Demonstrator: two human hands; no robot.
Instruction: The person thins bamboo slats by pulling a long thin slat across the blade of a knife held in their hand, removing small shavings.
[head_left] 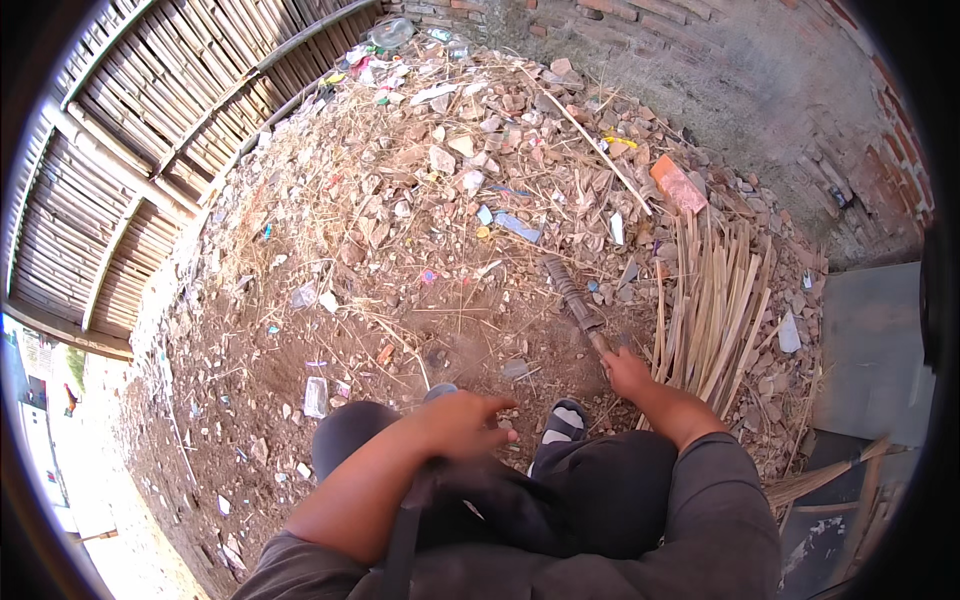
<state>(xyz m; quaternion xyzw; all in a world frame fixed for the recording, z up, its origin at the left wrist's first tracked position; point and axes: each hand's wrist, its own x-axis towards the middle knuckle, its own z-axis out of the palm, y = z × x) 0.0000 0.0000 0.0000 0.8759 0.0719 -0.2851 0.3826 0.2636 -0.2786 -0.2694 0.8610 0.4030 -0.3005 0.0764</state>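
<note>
My right hand (pixel 628 374) is closed around the pale end of a short hand tool with a handle. Its long, brown, ridged part (pixel 571 292) points away from me, low over the littered dirt; its exact kind is unclear. Just right of that hand lies a bundle of split bamboo strips (pixel 715 310). My left hand (pixel 468 425) hovers over my lap, fingers apart, with nothing seen in it. Below and between the hands is my sandalled foot (pixel 565 422) with a pale sock.
Stones, broken brick, dry stalks and plastic scraps cover the ground. An orange brick (pixel 678 185) lies at the bundle's far end, near a long thin stick (pixel 590 140). A bamboo fence (pixel 150 110) bounds the left, a brick wall (pixel 740 90) the back right. A grey panel (pixel 868 350) stands at right.
</note>
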